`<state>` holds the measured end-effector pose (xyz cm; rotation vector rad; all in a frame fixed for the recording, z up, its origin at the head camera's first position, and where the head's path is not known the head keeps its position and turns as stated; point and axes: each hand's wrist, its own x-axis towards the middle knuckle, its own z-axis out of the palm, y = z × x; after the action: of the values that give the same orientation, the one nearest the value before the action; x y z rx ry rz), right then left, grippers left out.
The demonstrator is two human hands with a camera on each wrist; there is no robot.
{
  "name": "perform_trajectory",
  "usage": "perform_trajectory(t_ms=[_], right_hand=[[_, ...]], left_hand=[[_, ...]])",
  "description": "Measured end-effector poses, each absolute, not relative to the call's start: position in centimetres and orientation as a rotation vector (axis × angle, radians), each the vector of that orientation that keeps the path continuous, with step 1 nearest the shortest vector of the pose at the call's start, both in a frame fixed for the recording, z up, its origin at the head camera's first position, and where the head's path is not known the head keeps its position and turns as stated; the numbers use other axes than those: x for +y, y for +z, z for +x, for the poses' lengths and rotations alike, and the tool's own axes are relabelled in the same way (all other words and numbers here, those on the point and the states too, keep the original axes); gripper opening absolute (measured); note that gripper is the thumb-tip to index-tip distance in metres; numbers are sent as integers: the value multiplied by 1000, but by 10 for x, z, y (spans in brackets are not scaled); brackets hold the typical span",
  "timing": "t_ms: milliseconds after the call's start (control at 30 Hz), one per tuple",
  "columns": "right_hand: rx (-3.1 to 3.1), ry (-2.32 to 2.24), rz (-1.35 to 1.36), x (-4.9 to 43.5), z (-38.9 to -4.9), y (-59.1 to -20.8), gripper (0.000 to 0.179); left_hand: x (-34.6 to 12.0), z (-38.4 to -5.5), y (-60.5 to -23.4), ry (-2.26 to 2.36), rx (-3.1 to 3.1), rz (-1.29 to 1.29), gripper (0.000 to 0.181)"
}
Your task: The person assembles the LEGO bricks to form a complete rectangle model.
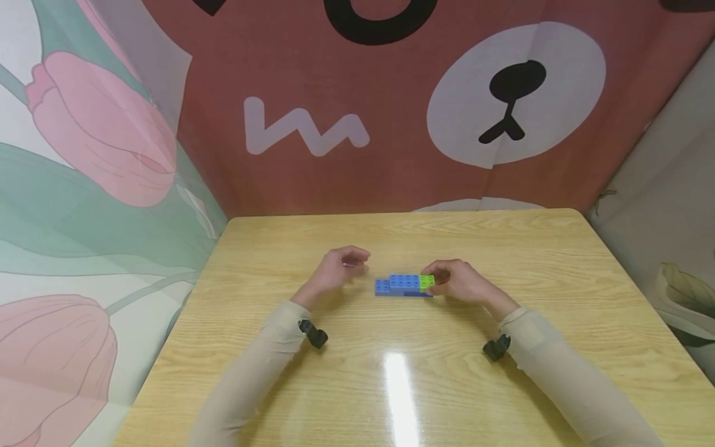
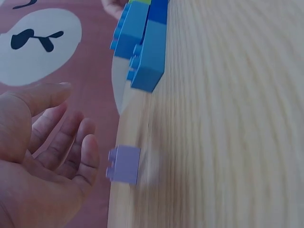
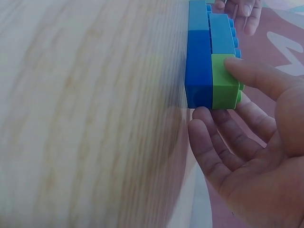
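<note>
A stack of toy building blocks lies on the table. Light blue blocks and a dark blue block form most of it, and a small lime green block sits on top at the right end. My right hand pinches the green block, its thumb on one side and fingers around the far end. My left hand hovers left of the stack with loosely bent fingers and nothing between them. Beneath it stands a small purple block on the tabletop, apart from the stack.
The wooden table has a bright light reflection at its front middle. Behind it hangs a red cloth with a bear print, and a tulip-patterned curtain runs along the left. Each sleeve carries a black wrist camera.
</note>
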<state>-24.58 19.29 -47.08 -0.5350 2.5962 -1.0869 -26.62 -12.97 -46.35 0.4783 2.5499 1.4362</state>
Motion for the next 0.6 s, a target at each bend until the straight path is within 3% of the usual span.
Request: perform_trajectory(t_ms=[600], right_hand=[[2603,-1076,-557,194,-245,-471,36]], left_hand=[[-157,-280,-470,1460,2605,286,35]])
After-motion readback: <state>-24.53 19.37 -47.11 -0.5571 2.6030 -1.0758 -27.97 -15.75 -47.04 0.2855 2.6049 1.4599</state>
